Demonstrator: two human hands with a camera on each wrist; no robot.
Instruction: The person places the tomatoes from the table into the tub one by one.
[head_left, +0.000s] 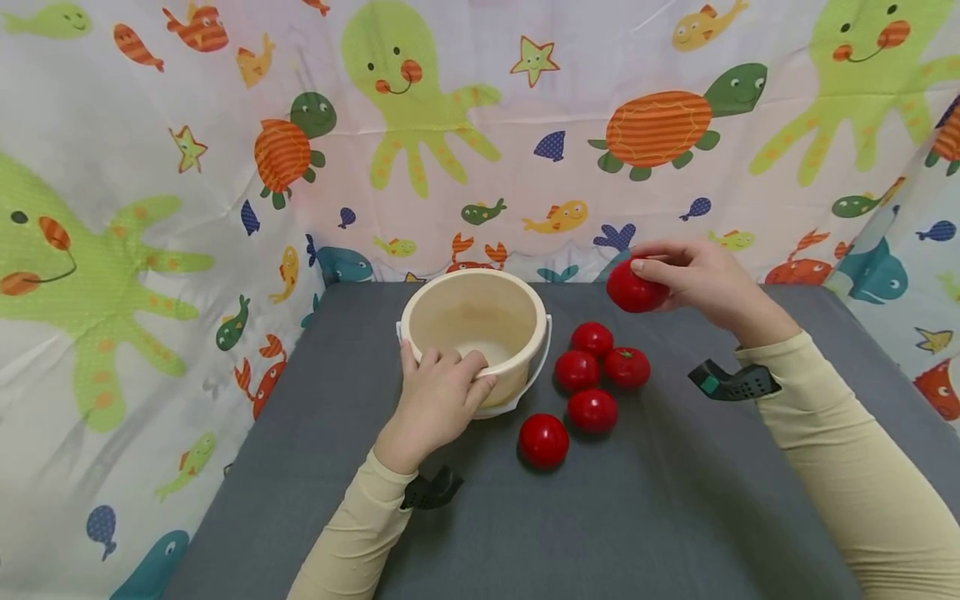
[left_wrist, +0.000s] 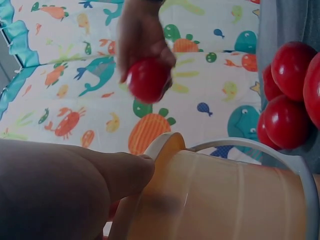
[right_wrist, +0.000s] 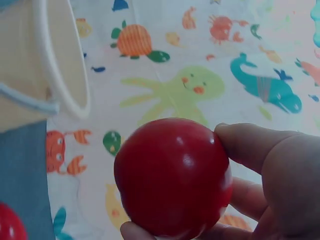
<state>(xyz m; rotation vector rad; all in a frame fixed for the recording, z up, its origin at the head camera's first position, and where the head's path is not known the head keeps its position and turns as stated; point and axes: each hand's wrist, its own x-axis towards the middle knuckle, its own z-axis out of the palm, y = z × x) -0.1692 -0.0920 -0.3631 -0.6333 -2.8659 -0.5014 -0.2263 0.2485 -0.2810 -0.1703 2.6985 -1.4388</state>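
Gripping bucket (head_left: 472,308) by its near rim: left hand (head_left: 437,402), fingers curled over. Bucket sits by table's (head_left: 637,517) far edge, pale inner floor showing. Right hand (head_left: 708,283) has thumb and fingers round a held-up tomato (head_left: 632,288); five more tomatoes (head_left: 592,412) right of bucket.

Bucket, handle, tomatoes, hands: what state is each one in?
Bucket: open-topped, nothing seen inside.
Bucket handle: folded down.
Held tomato: off the table, looks whole.
Five other tomatoes: resting on the table, look whole.
Left hand: gripping the bucket's rim.
Right hand: holding one tomato.
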